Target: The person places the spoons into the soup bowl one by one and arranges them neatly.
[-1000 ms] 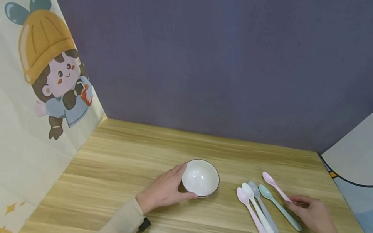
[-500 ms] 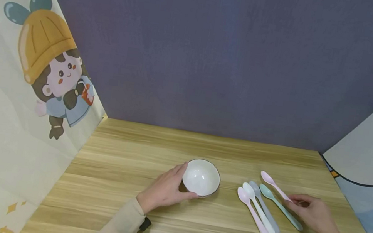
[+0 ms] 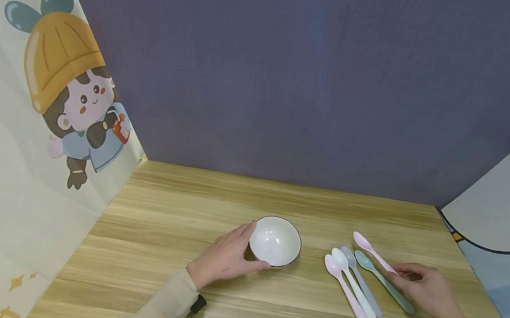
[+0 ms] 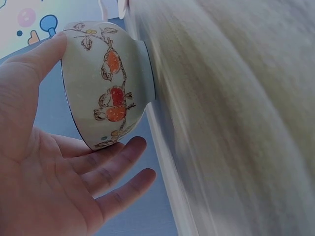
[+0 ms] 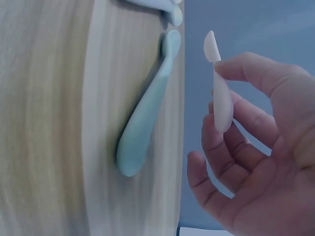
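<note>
My left hand [image 3: 226, 257] holds a white bowl [image 3: 275, 242] by its side, thumb at the near rim and fingers at the far left. In the left wrist view the bowl [image 4: 110, 88] shows red fruit and branch drawings and a dark rim; its foot appears to sit on the table. My right hand [image 3: 427, 294] pinches the handle of a pink spoon [image 3: 370, 248], lifted off the wood, bowl end pointing to the far left. Below it lies a green spoon [image 3: 383, 281]. Left of that lie a grey spoon [image 3: 361, 283], a white spoon [image 3: 354, 287] and another pink spoon [image 3: 348, 293].
The wooden table [image 3: 174, 197] ends at a dark blue back panel [image 3: 293, 79]. A pale panel with a cartoon figure [image 3: 83, 95] stands at the left. Another printed panel [image 3: 506, 211] borders the right side.
The pink spoon in my right hand has shifted slightly to the left, over the green spoon. My left hand and the bowl stay almost where they were.
</note>
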`<act>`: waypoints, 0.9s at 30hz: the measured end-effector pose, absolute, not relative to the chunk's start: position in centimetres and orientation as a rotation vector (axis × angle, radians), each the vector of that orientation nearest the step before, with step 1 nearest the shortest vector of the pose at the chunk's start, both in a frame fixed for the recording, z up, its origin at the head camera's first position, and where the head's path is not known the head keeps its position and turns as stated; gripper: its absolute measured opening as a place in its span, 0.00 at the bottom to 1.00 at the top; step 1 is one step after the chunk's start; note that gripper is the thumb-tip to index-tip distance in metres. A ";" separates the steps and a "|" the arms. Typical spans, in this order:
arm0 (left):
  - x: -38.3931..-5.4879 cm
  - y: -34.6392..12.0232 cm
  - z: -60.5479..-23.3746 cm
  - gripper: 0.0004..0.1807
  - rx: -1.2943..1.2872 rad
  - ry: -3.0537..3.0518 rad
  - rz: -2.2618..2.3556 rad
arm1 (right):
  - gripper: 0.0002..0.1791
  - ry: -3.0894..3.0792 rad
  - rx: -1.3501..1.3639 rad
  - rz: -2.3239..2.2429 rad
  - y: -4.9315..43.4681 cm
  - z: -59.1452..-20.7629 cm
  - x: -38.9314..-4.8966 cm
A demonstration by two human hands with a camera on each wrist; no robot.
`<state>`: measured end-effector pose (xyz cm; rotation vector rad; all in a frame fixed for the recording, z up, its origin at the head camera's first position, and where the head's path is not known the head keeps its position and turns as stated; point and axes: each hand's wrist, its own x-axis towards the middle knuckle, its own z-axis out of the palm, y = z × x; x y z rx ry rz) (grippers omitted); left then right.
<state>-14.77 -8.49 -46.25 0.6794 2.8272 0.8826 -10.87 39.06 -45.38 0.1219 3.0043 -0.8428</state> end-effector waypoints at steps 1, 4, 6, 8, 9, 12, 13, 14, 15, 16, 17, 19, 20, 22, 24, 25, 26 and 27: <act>-14.8 -8.5 -46.3 0.64 0.680 2.827 0.879 | 0.26 2.997 0.127 -0.848 39.0 -45.3 -10.8; -14.7 -8.5 -46.2 0.65 0.680 2.829 0.877 | 0.27 2.984 0.133 -0.853 38.7 -45.0 -10.8; -14.7 -8.5 -46.2 0.65 0.668 2.827 0.871 | 0.26 2.984 0.125 -0.856 38.5 -44.8 -10.7; -14.7 -8.4 -46.2 0.65 0.664 2.829 0.872 | 0.25 2.988 0.107 -0.852 38.2 -44.6 -10.7; -14.7 -8.4 -46.2 0.65 0.664 2.831 0.871 | 0.24 2.989 0.095 -0.858 38.1 -44.5 -10.7; -14.8 -8.4 -46.2 0.64 0.658 2.839 0.875 | 0.22 2.998 0.062 -0.866 37.7 -44.1 -10.8; -14.8 -8.4 -46.2 0.64 0.661 2.841 0.880 | 0.22 2.999 0.052 -0.869 37.6 -43.9 -10.8; -14.8 -8.4 -46.2 0.64 0.659 2.844 0.881 | 0.22 2.996 0.045 -0.880 37.5 -43.8 -10.8; -14.8 -8.4 -46.2 0.64 0.658 2.845 0.881 | 0.22 2.992 0.040 -0.887 37.3 -43.6 -10.7; -14.7 -8.4 -46.2 0.64 0.656 2.847 0.884 | 0.21 2.991 0.034 -0.890 37.2 -43.5 -10.7; -14.7 -8.4 -46.3 0.64 0.658 2.848 0.885 | 0.21 2.987 0.032 -0.897 37.0 -43.4 -10.6; -14.7 -8.4 -46.3 0.64 0.660 2.849 0.883 | 0.20 2.983 0.025 -0.898 36.7 -43.2 -10.5; -14.7 -8.4 -46.4 0.64 0.658 2.850 0.879 | 0.20 2.981 0.023 -0.900 36.6 -43.1 -10.4; -14.7 -8.4 -46.4 0.64 0.660 2.853 0.876 | 0.18 2.980 0.018 -0.904 36.4 -42.9 -10.3; -14.8 -8.4 -46.4 0.64 0.660 2.853 0.873 | 0.18 2.972 0.020 -0.905 36.1 -42.8 -10.2; -14.8 -8.4 -46.4 0.64 0.661 2.853 0.872 | 0.17 2.969 0.022 -0.906 36.1 -42.7 -10.2; -14.8 -8.4 -46.4 0.64 0.660 2.851 0.870 | 0.17 2.965 0.023 -0.907 36.0 -42.7 -10.1; -14.8 -8.4 -46.4 0.64 0.658 2.848 0.873 | 0.18 2.958 0.024 -0.907 35.9 -42.6 -10.1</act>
